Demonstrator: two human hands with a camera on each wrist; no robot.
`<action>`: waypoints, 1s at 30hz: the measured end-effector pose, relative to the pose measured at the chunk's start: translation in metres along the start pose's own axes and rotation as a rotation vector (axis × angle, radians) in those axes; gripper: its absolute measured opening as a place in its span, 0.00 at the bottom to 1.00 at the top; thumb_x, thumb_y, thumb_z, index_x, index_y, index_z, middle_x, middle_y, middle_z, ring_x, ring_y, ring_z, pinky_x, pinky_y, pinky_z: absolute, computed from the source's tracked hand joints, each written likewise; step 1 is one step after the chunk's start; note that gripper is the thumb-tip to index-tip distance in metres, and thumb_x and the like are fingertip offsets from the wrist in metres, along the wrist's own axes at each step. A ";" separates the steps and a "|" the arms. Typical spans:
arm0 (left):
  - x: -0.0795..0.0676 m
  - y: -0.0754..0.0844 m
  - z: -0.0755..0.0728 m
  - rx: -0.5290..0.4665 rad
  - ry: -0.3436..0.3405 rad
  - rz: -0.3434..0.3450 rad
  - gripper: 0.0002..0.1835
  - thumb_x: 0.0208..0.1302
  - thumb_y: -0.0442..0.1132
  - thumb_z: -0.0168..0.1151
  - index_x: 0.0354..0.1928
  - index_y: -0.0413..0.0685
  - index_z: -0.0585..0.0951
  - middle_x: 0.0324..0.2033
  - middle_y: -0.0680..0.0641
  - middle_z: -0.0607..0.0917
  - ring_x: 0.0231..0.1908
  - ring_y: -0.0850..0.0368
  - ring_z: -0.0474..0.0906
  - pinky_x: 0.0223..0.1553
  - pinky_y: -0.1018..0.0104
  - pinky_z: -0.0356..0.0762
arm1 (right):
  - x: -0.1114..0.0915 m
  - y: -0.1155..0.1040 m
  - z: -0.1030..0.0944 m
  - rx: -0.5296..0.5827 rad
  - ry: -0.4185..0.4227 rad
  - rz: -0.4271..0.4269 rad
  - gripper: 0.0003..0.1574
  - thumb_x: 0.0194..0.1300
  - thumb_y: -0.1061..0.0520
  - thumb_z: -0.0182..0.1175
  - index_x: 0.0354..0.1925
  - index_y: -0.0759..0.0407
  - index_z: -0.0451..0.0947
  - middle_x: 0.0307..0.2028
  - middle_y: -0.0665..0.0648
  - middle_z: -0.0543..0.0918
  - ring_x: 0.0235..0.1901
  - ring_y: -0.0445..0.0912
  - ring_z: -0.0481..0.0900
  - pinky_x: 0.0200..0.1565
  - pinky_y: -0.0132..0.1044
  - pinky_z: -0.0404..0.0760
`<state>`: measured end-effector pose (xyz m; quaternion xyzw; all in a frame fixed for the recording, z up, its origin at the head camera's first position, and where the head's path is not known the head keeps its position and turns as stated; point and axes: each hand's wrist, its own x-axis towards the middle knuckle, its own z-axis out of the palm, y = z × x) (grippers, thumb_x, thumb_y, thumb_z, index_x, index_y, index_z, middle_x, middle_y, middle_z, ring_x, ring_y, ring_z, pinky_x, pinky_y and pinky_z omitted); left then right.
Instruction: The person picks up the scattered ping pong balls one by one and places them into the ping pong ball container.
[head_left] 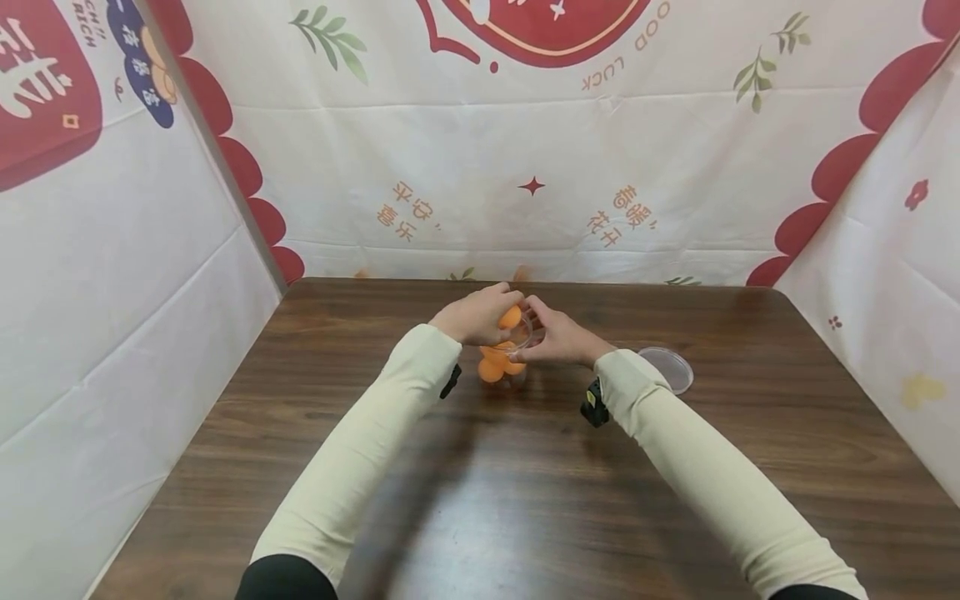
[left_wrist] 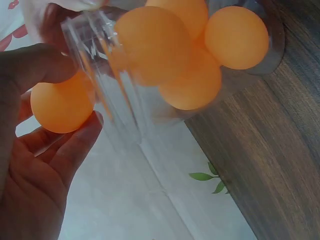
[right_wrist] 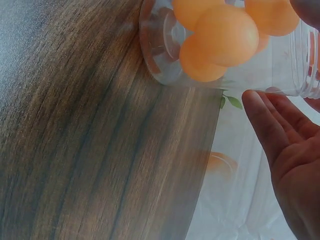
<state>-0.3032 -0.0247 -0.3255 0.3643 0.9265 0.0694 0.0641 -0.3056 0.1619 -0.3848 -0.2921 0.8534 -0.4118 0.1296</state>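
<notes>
A clear plastic jar (right_wrist: 272, 75) stands on the table, with several orange ping-pong balls (left_wrist: 237, 37) in it. My left hand (head_left: 477, 315) pinches one more orange ping-pong ball (left_wrist: 62, 105) between thumb and fingers, right at the jar's open mouth. On the jar's other side, my right hand (head_left: 562, 336) holds it near the rim, thumb and fingers around the wall. In the head view both hands partly cover the jar's upper part.
A clear round lid (head_left: 667, 369) lies on the brown wooden table (head_left: 480, 508), beyond my right wrist. White printed cloth (head_left: 480, 150) hangs behind the table's far edge, with more cloth at both sides.
</notes>
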 end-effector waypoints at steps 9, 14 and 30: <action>0.002 -0.005 0.007 -0.017 -0.013 -0.001 0.28 0.63 0.37 0.62 0.65 0.44 0.67 0.49 0.43 0.74 0.38 0.54 0.73 0.39 0.64 0.74 | 0.003 0.002 0.002 0.005 -0.005 -0.011 0.38 0.55 0.54 0.70 0.57 0.56 0.59 0.50 0.69 0.72 0.41 0.49 0.82 0.47 0.42 0.81; 0.002 -0.006 0.008 0.003 0.002 0.008 0.29 0.62 0.38 0.63 0.65 0.43 0.68 0.50 0.42 0.74 0.39 0.54 0.73 0.40 0.64 0.74 | 0.001 0.002 0.002 0.000 0.000 -0.016 0.39 0.55 0.55 0.70 0.58 0.56 0.58 0.50 0.69 0.72 0.42 0.49 0.82 0.47 0.43 0.81; 0.000 -0.010 0.007 0.016 0.044 0.045 0.21 0.62 0.37 0.61 0.56 0.42 0.74 0.46 0.42 0.76 0.41 0.52 0.73 0.43 0.62 0.75 | 0.002 0.005 0.000 -0.031 0.000 0.003 0.43 0.55 0.53 0.70 0.61 0.57 0.58 0.53 0.63 0.73 0.51 0.55 0.79 0.51 0.46 0.80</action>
